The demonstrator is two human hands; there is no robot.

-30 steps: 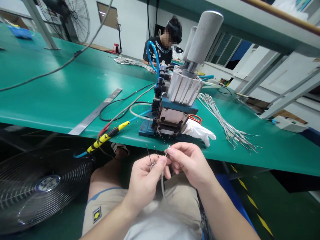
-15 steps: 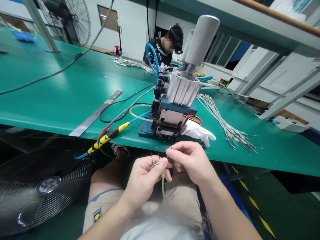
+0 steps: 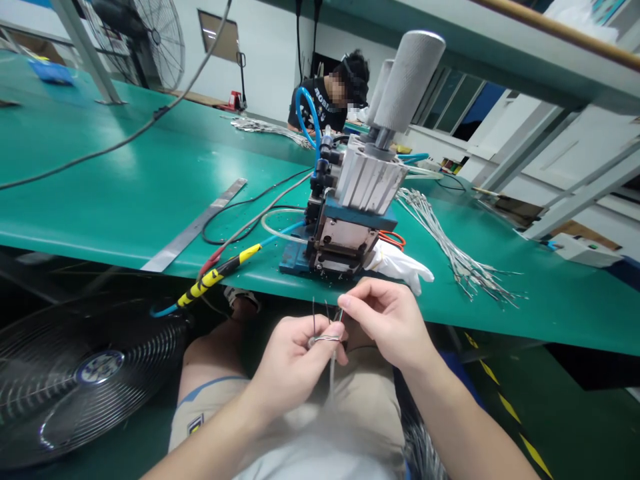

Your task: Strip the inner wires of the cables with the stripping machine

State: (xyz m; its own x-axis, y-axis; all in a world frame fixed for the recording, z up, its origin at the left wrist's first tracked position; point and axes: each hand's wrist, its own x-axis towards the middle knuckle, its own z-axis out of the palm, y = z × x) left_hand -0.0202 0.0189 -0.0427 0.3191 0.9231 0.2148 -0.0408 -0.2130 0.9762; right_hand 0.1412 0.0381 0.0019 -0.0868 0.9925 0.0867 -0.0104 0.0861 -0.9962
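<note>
My left hand (image 3: 303,347) is closed on the end of a grey cable (image 3: 333,380), just below the bench's front edge. Thin wires fan out from the cable end; dark ones stick up above the fingers, and a pale strand crosses the thumb. My right hand (image 3: 387,320) pinches one thin wire of the same cable between thumb and forefinger, close to the left fingertips. The cable's lower part hangs down towards my lap. Right ahead stands a pneumatic machine (image 3: 347,233) with a metal cylinder, touched by neither hand.
A bundle of grey cables (image 3: 450,253) lies right of the machine, near a white glove (image 3: 400,263). A steel ruler (image 3: 195,227) and an air gun with yellow-black tape (image 3: 217,275) are on the left. A floor fan (image 3: 100,367) stands lower left. Another person (image 3: 325,97) sits across the bench.
Both hands have shifted slightly to the right with the cable. A pale strand now lies across my left thumb, and the wire at my right fingertips shows more plainly.
</note>
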